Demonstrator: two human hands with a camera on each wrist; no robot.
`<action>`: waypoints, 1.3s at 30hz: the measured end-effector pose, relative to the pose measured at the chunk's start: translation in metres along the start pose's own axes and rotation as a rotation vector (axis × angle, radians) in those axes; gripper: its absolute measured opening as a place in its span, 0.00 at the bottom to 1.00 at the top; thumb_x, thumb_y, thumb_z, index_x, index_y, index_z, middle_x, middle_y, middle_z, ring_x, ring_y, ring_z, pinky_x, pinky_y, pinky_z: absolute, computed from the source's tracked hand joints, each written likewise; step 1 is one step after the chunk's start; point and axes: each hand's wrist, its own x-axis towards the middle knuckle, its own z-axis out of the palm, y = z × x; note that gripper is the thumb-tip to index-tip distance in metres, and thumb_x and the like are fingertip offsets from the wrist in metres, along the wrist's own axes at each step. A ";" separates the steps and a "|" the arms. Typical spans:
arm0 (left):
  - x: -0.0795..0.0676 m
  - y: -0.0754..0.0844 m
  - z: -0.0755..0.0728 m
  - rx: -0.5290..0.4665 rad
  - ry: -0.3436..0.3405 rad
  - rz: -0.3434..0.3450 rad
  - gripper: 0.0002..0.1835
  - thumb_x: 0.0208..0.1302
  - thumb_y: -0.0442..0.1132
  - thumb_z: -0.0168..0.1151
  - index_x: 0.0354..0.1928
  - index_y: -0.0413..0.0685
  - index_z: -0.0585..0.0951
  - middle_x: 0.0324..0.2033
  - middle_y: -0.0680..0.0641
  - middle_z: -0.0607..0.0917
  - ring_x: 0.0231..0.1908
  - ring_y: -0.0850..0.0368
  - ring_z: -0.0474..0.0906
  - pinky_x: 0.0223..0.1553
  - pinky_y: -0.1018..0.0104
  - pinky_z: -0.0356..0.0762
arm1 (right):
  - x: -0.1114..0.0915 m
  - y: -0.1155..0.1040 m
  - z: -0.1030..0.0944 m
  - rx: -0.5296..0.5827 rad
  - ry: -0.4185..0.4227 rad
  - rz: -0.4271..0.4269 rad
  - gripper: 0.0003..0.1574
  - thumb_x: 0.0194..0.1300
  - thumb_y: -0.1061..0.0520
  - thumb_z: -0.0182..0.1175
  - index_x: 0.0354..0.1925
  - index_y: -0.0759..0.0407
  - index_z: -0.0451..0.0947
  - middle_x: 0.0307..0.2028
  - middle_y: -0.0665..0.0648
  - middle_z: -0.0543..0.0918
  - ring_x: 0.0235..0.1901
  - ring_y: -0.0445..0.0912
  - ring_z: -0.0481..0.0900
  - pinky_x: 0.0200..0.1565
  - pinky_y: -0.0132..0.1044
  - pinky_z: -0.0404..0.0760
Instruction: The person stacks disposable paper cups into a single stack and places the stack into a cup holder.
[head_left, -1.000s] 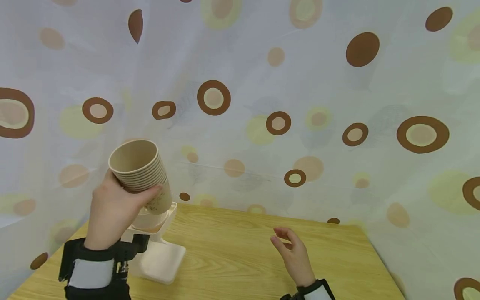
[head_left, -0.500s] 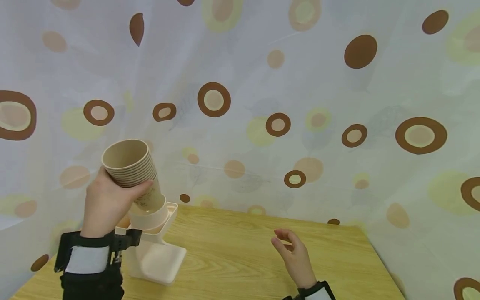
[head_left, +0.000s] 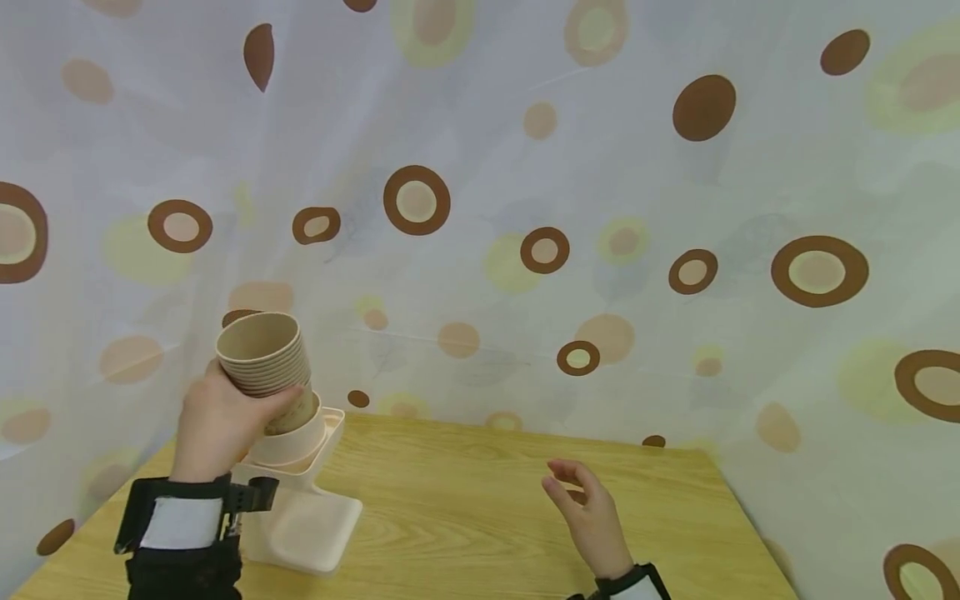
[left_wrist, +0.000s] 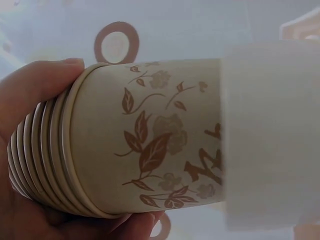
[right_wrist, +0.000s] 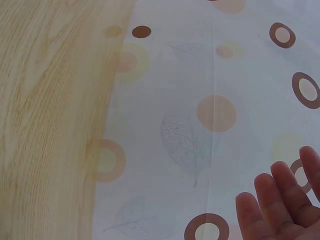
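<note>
My left hand (head_left: 217, 417) grips a stack of beige paper cups (head_left: 264, 367) around its rims, mouths upward and slightly tilted. In the left wrist view the cups (left_wrist: 150, 140) show a brown leaf and flower print, with thumb and fingers on opposite sides of the rims. The stack's lower end is inside the round collar (head_left: 288, 446) of a cream plastic stand, so the bottom cup's base is hidden. A flat, rounded base plate (head_left: 311, 533) extends below the collar. Over the table's right half, my right hand (head_left: 592, 517) holds nothing, its fingers loosely bent.
The stand is on the left part of a wood-grain table (head_left: 450, 500). A pale curtain (head_left: 480, 167) with brown and yellow circles hangs behind the table and along both sides.
My left hand has moved slightly left, then down, and the cup stack has gone from above the collar into it. My right hand stays in place.
</note>
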 end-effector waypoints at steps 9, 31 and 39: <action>0.001 -0.016 0.007 0.033 -0.079 -0.052 0.55 0.49 0.60 0.65 0.64 0.22 0.55 0.55 0.20 0.70 0.51 0.26 0.70 0.49 0.33 0.72 | 0.001 0.000 0.001 0.007 0.003 -0.029 0.25 0.66 0.51 0.55 0.52 0.69 0.75 0.49 0.67 0.80 0.51 0.56 0.75 0.49 0.48 0.77; -0.003 -0.028 0.020 0.045 -0.040 -0.047 0.51 0.44 0.59 0.69 0.58 0.24 0.64 0.50 0.23 0.76 0.48 0.31 0.74 0.47 0.40 0.74 | 0.001 0.002 0.003 0.013 -0.004 -0.021 0.25 0.66 0.51 0.55 0.52 0.69 0.75 0.50 0.67 0.80 0.51 0.56 0.74 0.49 0.48 0.77; -0.005 -0.033 0.024 0.045 -0.063 -0.059 0.50 0.46 0.60 0.67 0.58 0.24 0.64 0.51 0.23 0.76 0.49 0.31 0.74 0.48 0.39 0.73 | 0.000 0.002 0.003 0.009 -0.005 -0.034 0.24 0.66 0.52 0.55 0.52 0.70 0.75 0.50 0.67 0.80 0.51 0.55 0.74 0.48 0.48 0.77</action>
